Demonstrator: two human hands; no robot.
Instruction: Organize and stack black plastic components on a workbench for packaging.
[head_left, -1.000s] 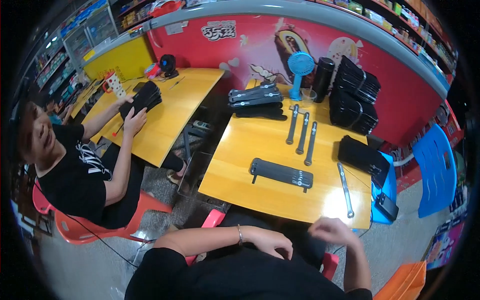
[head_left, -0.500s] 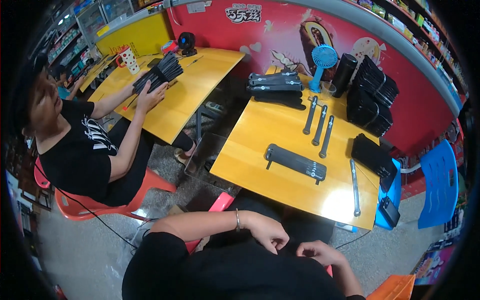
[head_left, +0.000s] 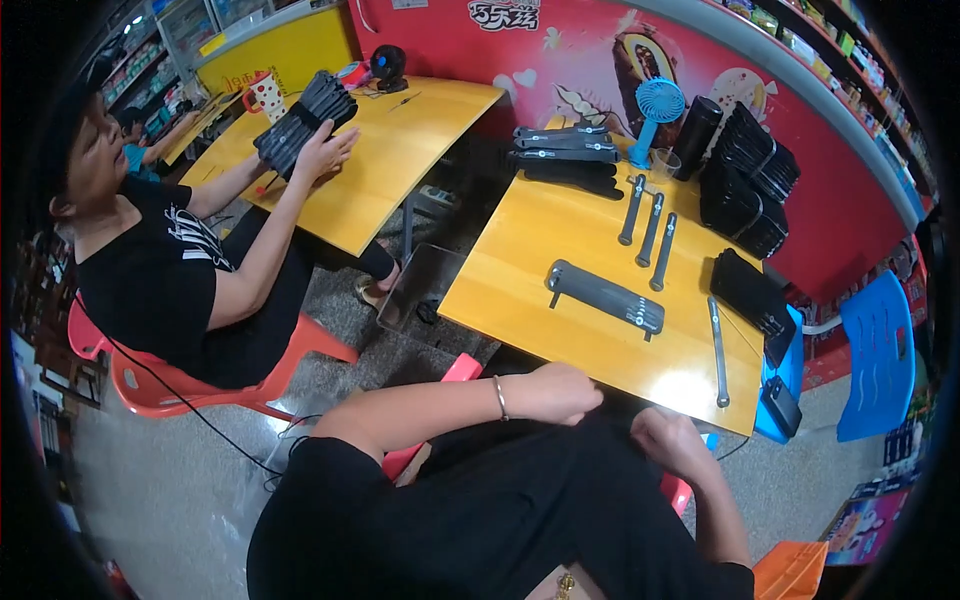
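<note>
My left hand [head_left: 558, 392] rests curled on my lap at the near edge of the yellow table [head_left: 520, 300], holding nothing that I can see. My right hand [head_left: 668, 438] lies on my black trousers below the table edge, fingers bent, also with nothing visible in it. On the table in front of me lies a long black flat strip [head_left: 605, 296] with small white marks. Beyond it lie three black rods [head_left: 648, 228] side by side, and a thin metal rod [head_left: 717, 350] lies to the right.
Stacks of black flat pieces [head_left: 745, 180] and a black pile [head_left: 565, 158] stand at the table's far side with a blue hand fan [head_left: 655, 108]. A person in black on a red chair [head_left: 150, 385] handles black pieces [head_left: 300, 122] at a second yellow table. A blue chair [head_left: 875, 365] stands right.
The view has swung so the table sits further right and closer. My left hand has settled near the table edge; my right hand has come down onto my lap.
</note>
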